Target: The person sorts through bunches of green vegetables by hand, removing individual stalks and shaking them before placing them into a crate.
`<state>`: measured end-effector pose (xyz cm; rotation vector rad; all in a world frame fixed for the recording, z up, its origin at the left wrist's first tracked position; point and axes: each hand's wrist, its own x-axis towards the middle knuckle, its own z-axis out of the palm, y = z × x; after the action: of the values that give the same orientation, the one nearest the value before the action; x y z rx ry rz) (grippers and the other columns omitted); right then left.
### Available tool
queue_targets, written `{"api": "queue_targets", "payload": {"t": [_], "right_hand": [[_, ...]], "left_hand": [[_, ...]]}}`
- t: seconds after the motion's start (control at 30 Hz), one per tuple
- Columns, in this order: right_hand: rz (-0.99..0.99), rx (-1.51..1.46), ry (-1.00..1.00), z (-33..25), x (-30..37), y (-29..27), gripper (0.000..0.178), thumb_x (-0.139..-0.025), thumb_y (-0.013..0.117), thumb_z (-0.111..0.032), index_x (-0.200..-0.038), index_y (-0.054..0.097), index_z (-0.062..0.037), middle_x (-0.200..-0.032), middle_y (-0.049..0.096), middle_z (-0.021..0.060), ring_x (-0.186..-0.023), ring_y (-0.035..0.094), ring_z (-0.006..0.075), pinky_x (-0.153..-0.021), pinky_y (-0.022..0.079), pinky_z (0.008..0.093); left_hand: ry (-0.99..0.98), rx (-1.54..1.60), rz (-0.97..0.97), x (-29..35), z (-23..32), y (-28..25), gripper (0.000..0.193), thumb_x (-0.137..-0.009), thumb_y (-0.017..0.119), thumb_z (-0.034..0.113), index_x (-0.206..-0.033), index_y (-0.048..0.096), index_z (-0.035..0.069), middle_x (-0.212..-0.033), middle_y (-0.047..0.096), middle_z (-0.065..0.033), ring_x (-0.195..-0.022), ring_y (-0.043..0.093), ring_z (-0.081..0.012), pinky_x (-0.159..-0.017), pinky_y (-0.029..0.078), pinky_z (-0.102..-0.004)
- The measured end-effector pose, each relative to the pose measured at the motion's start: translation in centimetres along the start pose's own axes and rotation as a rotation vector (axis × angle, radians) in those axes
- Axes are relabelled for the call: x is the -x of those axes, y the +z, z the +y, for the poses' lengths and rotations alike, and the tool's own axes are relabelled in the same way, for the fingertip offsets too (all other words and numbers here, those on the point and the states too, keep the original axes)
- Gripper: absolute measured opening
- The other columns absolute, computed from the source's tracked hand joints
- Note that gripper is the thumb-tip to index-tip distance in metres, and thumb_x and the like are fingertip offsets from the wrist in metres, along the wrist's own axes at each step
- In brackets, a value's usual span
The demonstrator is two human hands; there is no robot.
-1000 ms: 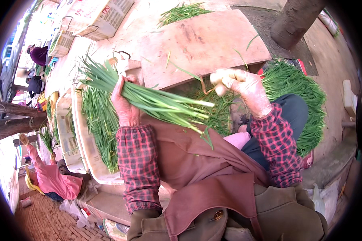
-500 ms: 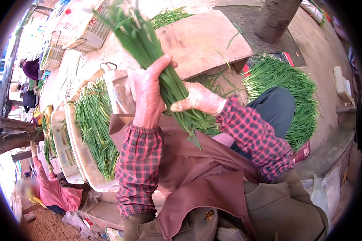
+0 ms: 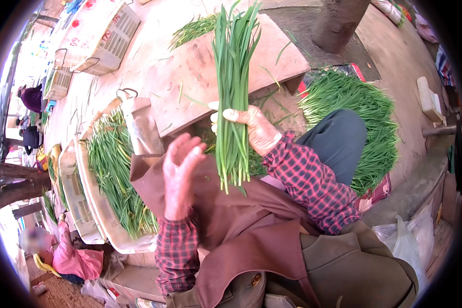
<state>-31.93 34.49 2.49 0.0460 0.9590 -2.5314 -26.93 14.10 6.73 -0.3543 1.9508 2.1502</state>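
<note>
My right hand is closed round the middle of a bunch of green garlic chives. The bunch stands nearly upright, its leafy tips pointing away from me and its pale cut ends hanging over my brown apron. Just left of the stems is my left hand, with nothing in it and the fingers apart, slightly blurred. It does not touch the bunch. Beyond the bunch, a low wooden board bears a few loose leaves and a small heap of chives lies past it.
At my left stands a white plastic crate of loose chives. A large chive pile spreads beside my right knee. A thick post rises behind the board. A person in pink sits at the far left.
My left hand has let go of the chives and drawn back toward me. The bunch has swung from leaning left to nearly upright, held by my right hand alone.
</note>
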Motion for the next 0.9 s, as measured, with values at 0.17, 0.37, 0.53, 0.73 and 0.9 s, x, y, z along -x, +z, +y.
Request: {"api": "queue_targets", "payload": {"t": [0.17, 0.37, 0.53, 0.73, 0.9], "right_hand": [[-0.123, -0.117, 0.083, 0.9, -0.5, -1.0, 0.059, -0.087, 0.07, -0.033, -0.131, 0.054, 0.003, -0.115, 0.066, 0.0127, -0.102, 0.066, 0.0202, -0.089, 0.054, 0.0358], [-0.118, -0.093, 0.107, 1.8, -0.3, -0.6, 0.073, -0.084, 0.07, -0.038, -0.139, 0.046, 0.003, -0.127, 0.061, 0.0171, -0.107, 0.064, 0.0235, -0.095, 0.053, 0.0366], [-0.168, 0.112, 0.128, 1.9, 0.0, -0.4, 0.069, -0.085, 0.07, -0.038, -0.136, 0.049, 0.0031, -0.132, 0.058, 0.0192, -0.114, 0.061, 0.0263, -0.096, 0.052, 0.0378], [-0.236, 0.161, 0.119, 4.4, -0.5, -1.1, 0.06, -0.088, 0.068, -0.034, -0.133, 0.052, 0.0031, -0.128, 0.06, 0.0144, -0.114, 0.06, 0.0238, -0.101, 0.046, 0.0367], [-0.139, 0.209, 0.167, 5.4, 0.8, 0.1, 0.051, -0.093, 0.065, -0.03, -0.131, 0.054, 0.0028, -0.122, 0.062, 0.0095, -0.11, 0.06, 0.0199, -0.098, 0.046, 0.0343]], "left_hand": [[-0.139, 0.091, -0.123, 2.0, -2.0, 0.1, 0.038, -0.096, 0.062, 0.016, -0.126, 0.052, -0.004, -0.112, 0.066, -0.0171, -0.098, 0.067, -0.0222, -0.084, 0.053, -0.0311], [-0.243, 0.312, -0.403, 2.6, -2.4, 2.5, 0.048, -0.094, 0.066, 0.022, -0.13, 0.049, -0.004, -0.119, 0.063, -0.0146, -0.103, 0.064, -0.0207, -0.087, 0.054, -0.0337], [-0.319, 0.378, -0.431, 2.5, -2.4, 2.9, 0.052, -0.092, 0.068, 0.024, -0.132, 0.048, -0.001, -0.117, 0.064, -0.0177, -0.094, 0.068, -0.0225, -0.077, 0.057, -0.0305], [-0.309, 0.364, -0.279, 3.4, -2.5, 1.6, 0.032, -0.085, 0.071, 0.011, -0.111, 0.056, -0.001, -0.083, 0.065, -0.0115, -0.066, 0.061, -0.0165, -0.061, 0.052, -0.0265], [-0.288, 0.348, -0.103, 4.3, -3.0, 0.6, 0.033, -0.081, 0.074, 0.005, -0.108, 0.057, -0.001, -0.083, 0.065, -0.012, -0.064, 0.063, -0.0188, -0.057, 0.054, -0.0281]]}}
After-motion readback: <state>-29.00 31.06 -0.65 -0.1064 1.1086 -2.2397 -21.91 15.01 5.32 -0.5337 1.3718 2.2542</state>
